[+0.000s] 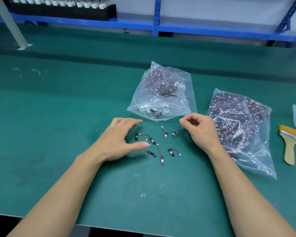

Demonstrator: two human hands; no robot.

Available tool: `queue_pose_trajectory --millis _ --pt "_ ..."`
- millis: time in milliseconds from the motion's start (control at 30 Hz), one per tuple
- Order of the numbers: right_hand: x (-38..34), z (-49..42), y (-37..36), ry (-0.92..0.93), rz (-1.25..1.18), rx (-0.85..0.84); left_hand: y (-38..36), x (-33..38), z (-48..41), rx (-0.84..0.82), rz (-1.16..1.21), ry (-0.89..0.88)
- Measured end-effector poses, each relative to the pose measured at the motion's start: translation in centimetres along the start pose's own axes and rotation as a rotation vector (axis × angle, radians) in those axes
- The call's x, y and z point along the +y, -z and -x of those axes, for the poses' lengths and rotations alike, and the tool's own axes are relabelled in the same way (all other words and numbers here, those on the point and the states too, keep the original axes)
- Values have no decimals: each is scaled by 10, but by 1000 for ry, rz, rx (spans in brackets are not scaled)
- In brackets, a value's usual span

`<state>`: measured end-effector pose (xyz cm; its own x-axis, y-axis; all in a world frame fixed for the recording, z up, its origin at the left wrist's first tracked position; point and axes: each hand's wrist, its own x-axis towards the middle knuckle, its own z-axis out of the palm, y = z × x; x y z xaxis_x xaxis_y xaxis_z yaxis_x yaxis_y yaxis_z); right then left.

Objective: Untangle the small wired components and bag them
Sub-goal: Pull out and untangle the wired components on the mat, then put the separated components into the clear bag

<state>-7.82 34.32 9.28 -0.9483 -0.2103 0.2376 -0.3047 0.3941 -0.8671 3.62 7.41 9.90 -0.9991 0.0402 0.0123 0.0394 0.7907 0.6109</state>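
Head view, left to right. Green counter (50,117) carries all items. My left hand (120,139) hovers low over the counter, palm down, fingers spread and holding nothing; its thumb tip lies just beside a white plug, and its index fingertip is near the plug of the leftmost part. Between my two hands lie the small wired components (158,144), seven of them, spread singly on the counter: each is a dark strip with a short red-and-black lead ending in a white plug. Just beyond them sits a clear open bag (161,93), its mouth toward me, with two loose parts near the mouth and more, some in smaller packets, at the far end. My right hand (200,130) is curled, thumb and fingertips pinched together; whether anything is between them I cannot tell. Touching that wrist on its right is a full bag (241,127) of the same parts. A paintbrush (289,144) lies near the right edge.
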Motion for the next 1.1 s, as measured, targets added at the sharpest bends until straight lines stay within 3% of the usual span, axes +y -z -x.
queue_pose_trajectory --millis 267,567,767,1100 --pt "0 2 -3 20 38 2 -37 30 3 -109 -296 -206" --pt "-5 5 -2 24 -33 -9 -53 53 -36 -54 -393 -445" --pt "-6 6 -2 42 -20 38 -56 54 -47 -39 -244 -467" --pt "-22 22 6 300 288 23 -49 50 -41 56 -119 -450"
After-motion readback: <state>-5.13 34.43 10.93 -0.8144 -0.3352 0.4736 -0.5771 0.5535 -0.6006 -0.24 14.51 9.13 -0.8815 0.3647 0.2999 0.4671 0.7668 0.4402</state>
